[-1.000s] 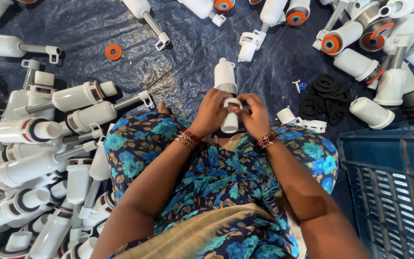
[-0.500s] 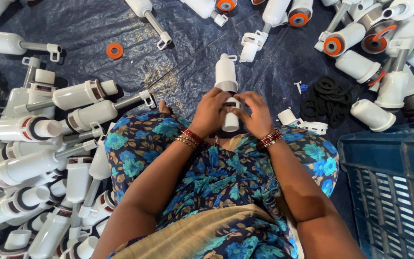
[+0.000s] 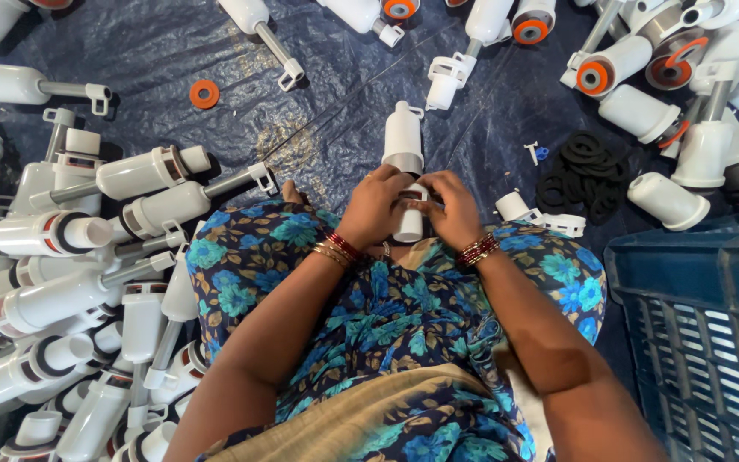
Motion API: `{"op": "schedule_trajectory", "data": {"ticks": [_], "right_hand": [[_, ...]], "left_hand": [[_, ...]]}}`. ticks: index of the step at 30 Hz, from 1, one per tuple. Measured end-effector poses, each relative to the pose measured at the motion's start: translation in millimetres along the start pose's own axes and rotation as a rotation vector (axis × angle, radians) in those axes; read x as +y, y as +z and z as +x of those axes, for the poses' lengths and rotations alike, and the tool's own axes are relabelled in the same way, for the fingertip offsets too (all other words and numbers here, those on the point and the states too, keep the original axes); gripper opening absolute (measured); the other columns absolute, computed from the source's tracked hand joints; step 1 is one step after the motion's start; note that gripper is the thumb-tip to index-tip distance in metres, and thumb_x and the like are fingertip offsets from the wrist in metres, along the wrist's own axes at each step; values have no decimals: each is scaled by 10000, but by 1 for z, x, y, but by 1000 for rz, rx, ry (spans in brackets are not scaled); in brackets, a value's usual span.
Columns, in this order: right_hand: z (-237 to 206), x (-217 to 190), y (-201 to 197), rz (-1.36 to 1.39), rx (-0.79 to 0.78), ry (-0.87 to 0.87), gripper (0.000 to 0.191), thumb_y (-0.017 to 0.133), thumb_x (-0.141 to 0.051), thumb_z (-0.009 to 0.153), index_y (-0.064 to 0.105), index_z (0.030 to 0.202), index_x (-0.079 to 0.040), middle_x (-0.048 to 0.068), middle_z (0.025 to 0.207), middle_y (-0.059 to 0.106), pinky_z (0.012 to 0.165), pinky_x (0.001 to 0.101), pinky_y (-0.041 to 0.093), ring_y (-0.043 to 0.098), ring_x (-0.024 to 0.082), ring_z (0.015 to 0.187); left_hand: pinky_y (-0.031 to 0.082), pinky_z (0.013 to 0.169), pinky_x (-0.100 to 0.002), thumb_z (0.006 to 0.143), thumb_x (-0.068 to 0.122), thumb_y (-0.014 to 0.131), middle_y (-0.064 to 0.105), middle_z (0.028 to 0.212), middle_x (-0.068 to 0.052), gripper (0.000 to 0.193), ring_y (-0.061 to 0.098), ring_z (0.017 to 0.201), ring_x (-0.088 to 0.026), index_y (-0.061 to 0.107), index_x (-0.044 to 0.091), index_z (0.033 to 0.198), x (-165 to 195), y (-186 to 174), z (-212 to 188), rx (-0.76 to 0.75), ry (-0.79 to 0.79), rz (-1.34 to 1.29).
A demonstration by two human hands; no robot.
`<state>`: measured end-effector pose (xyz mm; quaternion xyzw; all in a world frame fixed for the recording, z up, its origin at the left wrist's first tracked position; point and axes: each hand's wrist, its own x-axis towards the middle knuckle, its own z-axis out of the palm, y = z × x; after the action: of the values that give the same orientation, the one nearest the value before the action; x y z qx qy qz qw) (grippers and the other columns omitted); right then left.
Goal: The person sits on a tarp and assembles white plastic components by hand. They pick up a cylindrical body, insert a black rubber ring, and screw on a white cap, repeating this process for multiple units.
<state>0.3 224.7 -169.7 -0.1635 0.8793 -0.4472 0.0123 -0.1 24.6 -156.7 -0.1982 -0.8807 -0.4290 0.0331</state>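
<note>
Here, white plastic valve tube (image 3: pixel 405 154), upright, left hand (image 3: pixel 375 205) and right hand (image 3: pixel 451 208) grips pinching its lower end

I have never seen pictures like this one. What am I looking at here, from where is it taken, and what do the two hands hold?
The camera sits on a person's head and looks straight down, so you see their own arms and lap. The person sits on a dark blue plastic sheet. Both hands, the left hand and the right hand, grip one white plastic cylinder part between them. Many similar white parts lie piled at the left, more with orange rings at the top right. A heap of black rubber rings and a blue crate lie at the right.
</note>
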Motion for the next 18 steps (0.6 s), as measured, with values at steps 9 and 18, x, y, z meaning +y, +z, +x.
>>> {"op": "schedule_trajectory", "data": {"ticks": [9,18], "right_hand": [[8,26,1,570,145,236,306,694,-58,956,629,1254,-34,52,1157,673,925,308,571,660,149,1051],[9,38,12,773,-2,280,329,614,-96,1016,550,1336,-48,46,1238,643,1031,299,514,618,138,1184]], "left_hand": [[511,1039,-425,835,445,856,496,1319,-192,889,578,1240,-325,425,-11,1466,-32,15,10,-53,-121,-577],[536,1034,-428,699,597,876,524,1314,-186,1023,593,1233,-319,484,17,1445,-33,19,8,57,-254,-412]]}}
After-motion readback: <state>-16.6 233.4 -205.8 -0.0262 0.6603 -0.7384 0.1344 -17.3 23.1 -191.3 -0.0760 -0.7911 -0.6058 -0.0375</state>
